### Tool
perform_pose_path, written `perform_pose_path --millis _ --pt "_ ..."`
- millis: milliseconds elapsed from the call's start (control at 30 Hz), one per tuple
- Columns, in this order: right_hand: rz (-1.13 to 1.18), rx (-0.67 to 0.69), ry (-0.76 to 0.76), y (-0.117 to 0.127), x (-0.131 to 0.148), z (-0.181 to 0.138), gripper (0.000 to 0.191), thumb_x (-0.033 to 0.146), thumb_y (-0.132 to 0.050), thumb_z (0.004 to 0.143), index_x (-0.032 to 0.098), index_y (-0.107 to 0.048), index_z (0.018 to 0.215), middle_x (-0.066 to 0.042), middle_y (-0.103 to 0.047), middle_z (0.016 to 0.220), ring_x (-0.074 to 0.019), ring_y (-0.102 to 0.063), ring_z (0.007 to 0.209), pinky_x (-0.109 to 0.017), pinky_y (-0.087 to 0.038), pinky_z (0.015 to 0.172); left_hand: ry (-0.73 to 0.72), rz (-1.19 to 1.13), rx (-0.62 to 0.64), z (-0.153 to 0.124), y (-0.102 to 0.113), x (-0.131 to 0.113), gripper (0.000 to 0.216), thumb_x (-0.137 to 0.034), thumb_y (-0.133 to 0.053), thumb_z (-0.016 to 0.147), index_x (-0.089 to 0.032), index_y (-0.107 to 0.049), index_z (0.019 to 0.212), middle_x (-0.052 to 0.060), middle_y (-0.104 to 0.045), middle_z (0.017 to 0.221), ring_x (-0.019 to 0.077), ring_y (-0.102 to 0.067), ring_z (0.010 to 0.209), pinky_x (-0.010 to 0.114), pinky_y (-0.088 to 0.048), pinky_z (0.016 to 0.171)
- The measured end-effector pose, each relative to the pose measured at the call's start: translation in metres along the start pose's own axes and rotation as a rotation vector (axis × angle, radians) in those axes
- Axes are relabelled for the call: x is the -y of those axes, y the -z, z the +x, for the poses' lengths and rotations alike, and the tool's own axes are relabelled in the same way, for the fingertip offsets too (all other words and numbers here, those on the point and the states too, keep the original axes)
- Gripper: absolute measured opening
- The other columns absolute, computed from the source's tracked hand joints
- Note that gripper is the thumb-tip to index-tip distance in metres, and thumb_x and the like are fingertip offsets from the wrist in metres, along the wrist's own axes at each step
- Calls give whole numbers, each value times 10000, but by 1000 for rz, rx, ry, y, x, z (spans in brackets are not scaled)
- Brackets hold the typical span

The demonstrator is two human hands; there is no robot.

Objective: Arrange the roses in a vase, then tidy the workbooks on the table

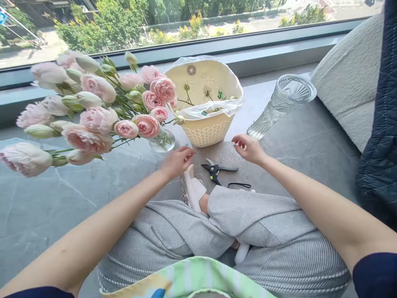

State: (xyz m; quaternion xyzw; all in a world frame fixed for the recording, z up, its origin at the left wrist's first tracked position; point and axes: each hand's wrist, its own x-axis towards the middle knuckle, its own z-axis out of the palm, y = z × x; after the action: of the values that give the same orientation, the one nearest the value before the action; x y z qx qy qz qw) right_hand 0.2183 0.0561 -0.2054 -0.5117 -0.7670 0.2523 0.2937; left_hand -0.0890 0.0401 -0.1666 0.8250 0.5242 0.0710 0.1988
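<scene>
Holding pink blooms (pixel 99 120), a ribbed glass vase (pixel 163 140)

A long window (pixel 198 16) fills the far side, its grey metal frame (pixel 189 49) running along a low sill. Daylight comes through from shrubs and trees (pixel 105 29) and a paved road below. Grey veined stone tiles (pixel 37 223) spread underfoot. On the right sit a cream bouclé cushion (pixel 347 78) and dark navy quilted fabric (pixel 376 124).
</scene>
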Motion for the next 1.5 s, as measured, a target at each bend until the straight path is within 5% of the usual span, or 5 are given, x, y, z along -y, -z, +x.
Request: perform_pose_path --millis 133,333,633,1333,1500 --pt "-97 459 -119 -51 -23 17 202 63 -563 796 173 -696 901 -39 -711 862 -144 -626 758 -235 -443 714 225 20 93 25 -35 61 256 -238 -488 835 -181 -688 984 61 -685 962 142 -655 744 265 -526 777" --pt "-163 600 -142 -109 -31 25 236 67 -629 765 177 -715 956 -59 -727 940 -177 -642 832 -235 -412 712 294 81 151 60 -74 65 286 -244 -557 843 -199 -713 1079 72 -706 1083 199 -668 894 294 -504 872" --pt "-245 746 -17 -107 -36 16 127 220 -664 802 191 -709 917 -65 -702 958 -201 -635 913 -247 -392 735 314 73 43 65 -99 73 250 -259 -601 842 -216 -756 1034 60 -715 1107 240 -662 953 324 -493 894" --pt "-438 777 179 -108 -28 3 147 115 -523 846 142 -648 918 -112 -650 963 -223 -588 903 -305 -374 768 573 -276 3 49 -61 80 73 -142 -545 763 -174 -607 740 31 -673 674 164 -620 652 291 -492 701" --pt "-444 279 292 -53 7 18 195 67 -424 878 147 -596 924 -100 -631 862 -216 -565 837 -314 -428 743 533 -679 -46 27 -20 32 93 -213 -635 721 -182 -547 722 -12 -632 599 124 -591 556 265 -505 624"
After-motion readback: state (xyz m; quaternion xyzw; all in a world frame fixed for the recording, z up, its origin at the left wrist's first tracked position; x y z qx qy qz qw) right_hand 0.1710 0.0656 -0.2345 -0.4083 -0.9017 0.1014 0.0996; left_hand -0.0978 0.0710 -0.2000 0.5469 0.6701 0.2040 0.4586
